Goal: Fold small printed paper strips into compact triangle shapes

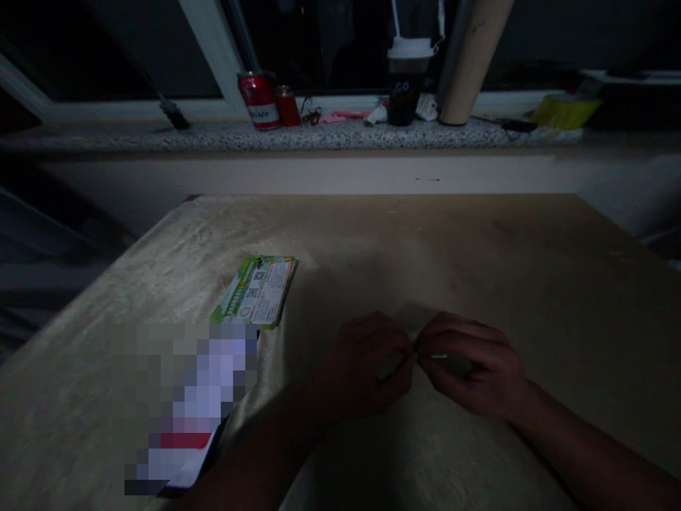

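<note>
Above the middle of the table, my left hand (pixel 372 362) and my right hand (pixel 471 362) meet fingertip to fingertip, both closed in a pinch. A small, thin, pale sliver (pixel 439 355) shows between the thumb and fingers of my right hand; its kind is too dark and small to tell. Whatever my left fingertips pinch is hidden. Left of my hands lies a green and white printed packet (pixel 260 291). Nearer to me, beside my left forearm, is a flat device with a lit screen (pixel 191 465), mostly blurred out by pixels.
The cloth-covered table (pixel 558 298) reaches a white wall. On the speckled windowsill (pixel 330 138) stand a red can (pixel 259 103), a red jar (pixel 288 106), a dark lidded cup (pixel 403 89), a cardboard tube (pixel 471 67) and a yellow tape roll (pixel 567 111). The room is dim.
</note>
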The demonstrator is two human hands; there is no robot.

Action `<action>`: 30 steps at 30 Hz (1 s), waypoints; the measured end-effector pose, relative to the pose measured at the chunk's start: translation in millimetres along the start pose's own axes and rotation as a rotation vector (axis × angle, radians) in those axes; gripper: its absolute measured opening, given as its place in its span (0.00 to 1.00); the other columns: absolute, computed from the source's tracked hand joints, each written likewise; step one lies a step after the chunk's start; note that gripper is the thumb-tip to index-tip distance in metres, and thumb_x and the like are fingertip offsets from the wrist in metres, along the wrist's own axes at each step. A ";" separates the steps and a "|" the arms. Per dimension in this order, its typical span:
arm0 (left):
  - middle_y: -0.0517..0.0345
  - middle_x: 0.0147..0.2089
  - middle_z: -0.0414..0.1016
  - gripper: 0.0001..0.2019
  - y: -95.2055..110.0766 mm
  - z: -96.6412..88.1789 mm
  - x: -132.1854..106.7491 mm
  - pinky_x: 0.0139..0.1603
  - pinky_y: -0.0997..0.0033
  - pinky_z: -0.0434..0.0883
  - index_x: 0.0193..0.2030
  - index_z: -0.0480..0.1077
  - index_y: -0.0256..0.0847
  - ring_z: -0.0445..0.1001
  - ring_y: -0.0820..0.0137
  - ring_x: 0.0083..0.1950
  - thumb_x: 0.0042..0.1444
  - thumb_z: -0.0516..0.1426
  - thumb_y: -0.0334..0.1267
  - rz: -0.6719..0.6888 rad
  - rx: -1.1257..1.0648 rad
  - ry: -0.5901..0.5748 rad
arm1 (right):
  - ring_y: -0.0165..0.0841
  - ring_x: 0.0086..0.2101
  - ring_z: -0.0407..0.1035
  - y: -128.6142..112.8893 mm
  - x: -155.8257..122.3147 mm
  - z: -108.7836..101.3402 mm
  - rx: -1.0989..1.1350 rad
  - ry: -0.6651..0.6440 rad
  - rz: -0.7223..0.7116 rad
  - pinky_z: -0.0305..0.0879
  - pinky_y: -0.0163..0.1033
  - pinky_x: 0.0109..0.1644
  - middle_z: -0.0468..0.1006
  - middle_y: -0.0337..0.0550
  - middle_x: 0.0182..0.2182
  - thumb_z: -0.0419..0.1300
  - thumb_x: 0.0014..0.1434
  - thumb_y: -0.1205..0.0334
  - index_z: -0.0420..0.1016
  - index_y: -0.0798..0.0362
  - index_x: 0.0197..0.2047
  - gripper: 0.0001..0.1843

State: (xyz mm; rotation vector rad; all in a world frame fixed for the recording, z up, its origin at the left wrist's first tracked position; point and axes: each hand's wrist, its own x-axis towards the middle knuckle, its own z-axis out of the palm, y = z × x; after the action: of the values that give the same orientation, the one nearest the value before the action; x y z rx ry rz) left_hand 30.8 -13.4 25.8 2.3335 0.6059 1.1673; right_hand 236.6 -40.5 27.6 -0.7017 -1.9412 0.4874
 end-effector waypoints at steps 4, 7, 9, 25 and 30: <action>0.56 0.34 0.77 0.02 -0.1 0.5 0.0 0.38 0.69 0.74 0.39 0.71 0.40 0.76 0.69 0.35 0.60 0.58 0.31 0.029 0.033 -0.017 | 0.35 0.31 0.75 -0.2 0.7 0.9 -0.018 0.006 -0.014 0.73 0.40 0.32 0.80 0.47 0.31 0.64 0.56 0.77 0.78 0.56 0.39 0.09; 0.55 0.36 0.78 0.02 -1.2 0.6 -1.5 0.39 0.69 0.74 0.40 0.71 0.40 0.77 0.69 0.37 0.63 0.57 0.31 0.022 0.073 -0.051 | 0.35 0.33 0.76 0.6 -0.5 0.9 -0.040 0.010 -0.002 0.74 0.40 0.33 0.80 0.48 0.34 0.64 0.56 0.76 0.78 0.56 0.39 0.09; 0.54 0.37 0.78 0.03 -1.7 0.3 -2.4 0.41 0.68 0.74 0.41 0.71 0.40 0.76 0.68 0.38 0.64 0.56 0.31 0.037 0.094 -0.069 | 0.35 0.34 0.75 0.3 -1.0 0.2 -0.057 -0.005 -0.006 0.75 0.40 0.35 0.80 0.49 0.36 0.64 0.57 0.76 0.78 0.56 0.39 0.09; 0.55 0.38 0.78 0.02 -0.5 -1.2 -1.4 0.44 0.65 0.73 0.42 0.69 0.41 0.76 0.67 0.41 0.64 0.55 0.32 0.024 0.121 -0.074 | 0.36 0.42 0.73 -2.2 -2.9 -5.3 -0.170 -0.019 0.005 0.74 0.40 0.42 0.76 0.48 0.42 0.64 0.59 0.75 0.78 0.55 0.40 0.08; 0.54 0.38 0.78 0.03 -1.9 -3.3 -1.3 0.44 0.65 0.73 0.42 0.69 0.40 0.75 0.67 0.40 0.64 0.55 0.30 0.037 0.165 -0.081 | 0.37 0.44 0.73 0.5 -4.7 -6.3 -0.163 -0.017 0.030 0.74 0.42 0.43 0.76 0.49 0.46 0.65 0.59 0.74 0.78 0.54 0.40 0.08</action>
State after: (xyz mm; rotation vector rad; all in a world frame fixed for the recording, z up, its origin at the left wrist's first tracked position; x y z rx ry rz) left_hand 27.0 -12.0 25.6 2.5266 0.6557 1.0694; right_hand 244.0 -42.9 27.0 -0.8335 -2.0048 0.3563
